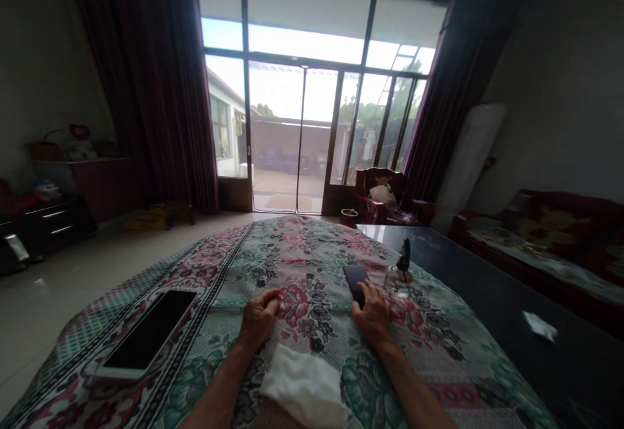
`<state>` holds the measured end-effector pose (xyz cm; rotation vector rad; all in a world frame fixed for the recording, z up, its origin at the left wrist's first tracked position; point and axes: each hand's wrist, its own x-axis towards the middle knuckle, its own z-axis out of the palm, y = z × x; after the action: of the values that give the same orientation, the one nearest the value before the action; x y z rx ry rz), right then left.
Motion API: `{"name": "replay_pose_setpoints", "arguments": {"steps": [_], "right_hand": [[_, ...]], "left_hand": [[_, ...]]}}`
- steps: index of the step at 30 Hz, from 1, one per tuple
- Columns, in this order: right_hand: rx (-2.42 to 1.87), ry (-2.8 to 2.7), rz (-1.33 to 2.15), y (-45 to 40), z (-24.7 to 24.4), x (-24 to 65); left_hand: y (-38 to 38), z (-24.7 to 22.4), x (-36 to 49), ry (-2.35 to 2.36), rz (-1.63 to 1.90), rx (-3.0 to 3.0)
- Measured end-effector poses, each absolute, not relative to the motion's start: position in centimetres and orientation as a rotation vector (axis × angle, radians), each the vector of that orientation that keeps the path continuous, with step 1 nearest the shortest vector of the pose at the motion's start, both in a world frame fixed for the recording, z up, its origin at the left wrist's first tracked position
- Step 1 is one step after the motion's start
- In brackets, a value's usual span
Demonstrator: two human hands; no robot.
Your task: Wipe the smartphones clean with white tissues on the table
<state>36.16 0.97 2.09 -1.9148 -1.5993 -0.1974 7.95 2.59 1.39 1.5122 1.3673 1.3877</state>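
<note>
On the flowered tablecloth [292,263], my left hand [260,317] rests with its fingers curled in and the thumb against them; whether anything is inside is hidden. My right hand [373,312] grips the near end of a thin, dark, flat rectangular object [355,277], thumb at its left edge and fingers over its right side. That object lies on the cloth. Between my forearms, close to me, is a folded white cloth or tissue [306,387]. Left of my left hand lies a large white-framed phone [151,331], its screen black.
Beyond my right hand stands a small clear item with a black upright part [403,260]. A dark glossy tabletop [487,299] adjoins on the right, with a crumpled white wrapper [540,326]. Farther off are a carved chair [380,188], a sofa [550,221] and glass doors [297,136].
</note>
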Motion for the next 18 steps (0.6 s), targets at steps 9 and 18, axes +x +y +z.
{"name": "replay_pose_setpoints", "arguments": {"steps": [9,18], "right_hand": [[-1.294,-1.720,-0.328,1.1,2.5,35.3],[-1.282,-2.047,0.143,0.5,1.6,32.7]], "left_hand": [[1.6,2.3,8.6,1.485,1.387,1.664],[0.5,7.9,2.9,2.022,1.300,1.787]]}}
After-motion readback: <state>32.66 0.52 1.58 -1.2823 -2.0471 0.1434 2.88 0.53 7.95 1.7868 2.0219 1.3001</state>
